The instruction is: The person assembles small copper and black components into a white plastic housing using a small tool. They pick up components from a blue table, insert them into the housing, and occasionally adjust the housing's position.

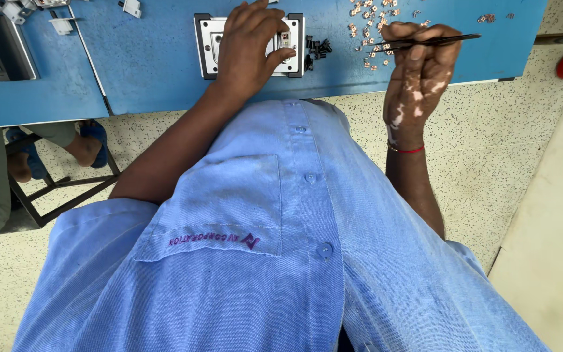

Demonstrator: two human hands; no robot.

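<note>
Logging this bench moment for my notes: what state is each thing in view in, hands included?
Left hand: resting on the white rectangular plastic fixture, fingertips on a small part.
White rectangular plastic fixture: flat on the blue table.
Right hand: raised, grip closed on the thin black metal tweezers.
Thin black metal tweezers: held level.
Small copper-coloured pieces: scattered loose.
Small black parts: piled beside the fixture.

The left hand (250, 45) rests on a white square fixture (249, 44) on the blue tabletop (151, 58), thumb beside a small metal part. The right hand (418, 72) grips black tweezers (425, 42) — tips pointing left — near scattered copper-coloured pieces (373, 19). Small black parts (317, 51) lie just beside the fixture.
</note>
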